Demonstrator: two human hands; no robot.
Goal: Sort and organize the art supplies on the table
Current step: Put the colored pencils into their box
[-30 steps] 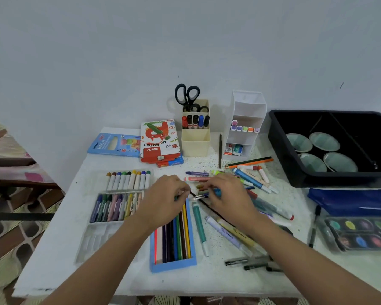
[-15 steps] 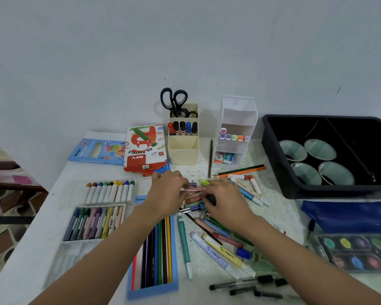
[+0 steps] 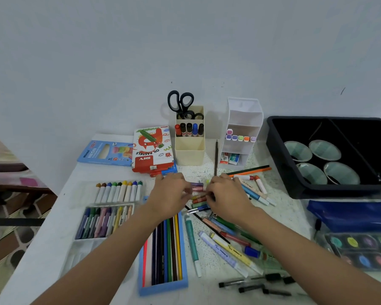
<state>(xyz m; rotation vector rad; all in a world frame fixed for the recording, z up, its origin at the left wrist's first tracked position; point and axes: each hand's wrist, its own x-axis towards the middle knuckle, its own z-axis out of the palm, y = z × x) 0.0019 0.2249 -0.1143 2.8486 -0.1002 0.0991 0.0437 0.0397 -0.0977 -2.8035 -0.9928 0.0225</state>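
My left hand [image 3: 168, 194] and my right hand [image 3: 228, 195] meet over a small cluster of short crayons [image 3: 198, 191] in the middle of the white table [image 3: 53, 249]. Fingers of both hands pinch crayons from that cluster. Just below my left hand lies a blue tray of coloured pencils [image 3: 163, 254]. Loose pens and markers [image 3: 227, 245] fan out under my right wrist. A clear tray of oil pastels [image 3: 106, 221] and a row of white-barrelled crayons [image 3: 119, 191] lie to the left.
At the back stand a cream holder [image 3: 189, 150] with scissors and markers, a white tiered organizer [image 3: 242, 133], an oil pastels box [image 3: 151, 148] and a blue neon box [image 3: 106, 153]. A black bin [image 3: 279, 168], a blue pouch [image 3: 352, 213] and a watercolour set [image 3: 361, 249] sit right.
Both hands have moved away from me, from the top of the pencil tray up to the crayon cluster, and have closed in on it.
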